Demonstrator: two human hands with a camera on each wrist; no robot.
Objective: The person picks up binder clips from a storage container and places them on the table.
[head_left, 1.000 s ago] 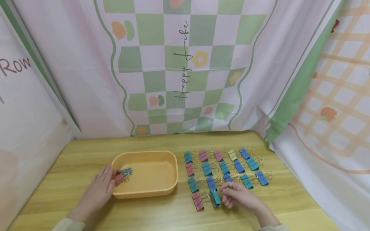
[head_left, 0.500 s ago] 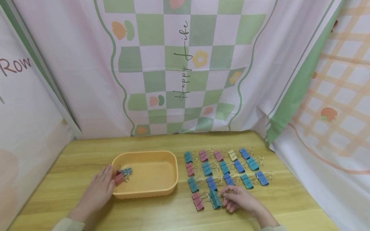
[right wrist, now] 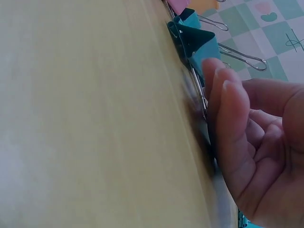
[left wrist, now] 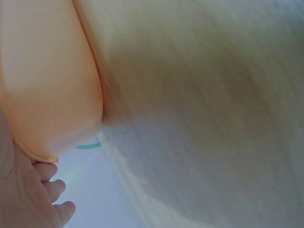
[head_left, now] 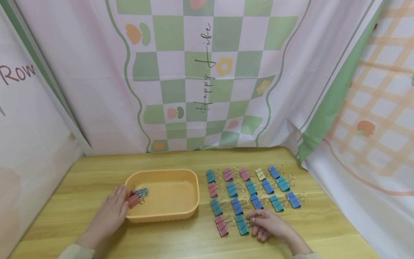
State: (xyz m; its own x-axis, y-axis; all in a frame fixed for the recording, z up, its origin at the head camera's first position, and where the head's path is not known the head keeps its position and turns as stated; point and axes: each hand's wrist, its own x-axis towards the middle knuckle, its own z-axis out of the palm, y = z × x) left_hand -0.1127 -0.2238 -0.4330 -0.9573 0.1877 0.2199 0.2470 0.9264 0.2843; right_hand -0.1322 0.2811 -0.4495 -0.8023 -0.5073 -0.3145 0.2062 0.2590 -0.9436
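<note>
My left hand (head_left: pixel 110 212) rests along the left side of a yellow plastic basin (head_left: pixel 161 218), fingers extended. In the left wrist view the fingertips (left wrist: pixel 54 190) show just past the basin's rim. A pink binder clip (head_left: pixel 133 200) and a teal one (head_left: pixel 141 192) lie inside, near that hand. My right hand (head_left: pixel 270 225) pinches at the wire handle of a teal binder clip (head_left: pixel 242 225), which lies in the front row on the table. The right wrist view shows curled fingers overlapping a teal clip (right wrist: pixel 206 50); the thumb tip is hidden behind them.
More binder clips lie in rows right of the basin, among them a pink clip (head_left: pixel 221 225), a blue clip (head_left: pixel 237 206), a yellow clip (head_left: pixel 260 174) and a teal clip (head_left: pixel 276 203). A printed curtain (head_left: pixel 207 90) hangs behind the wooden table (head_left: pixel 181 241).
The teal clip at my right hand has gone from tilted to lying flat beside the front pink clip. My right hand has shifted slightly right and toward me. The left hand stays put.
</note>
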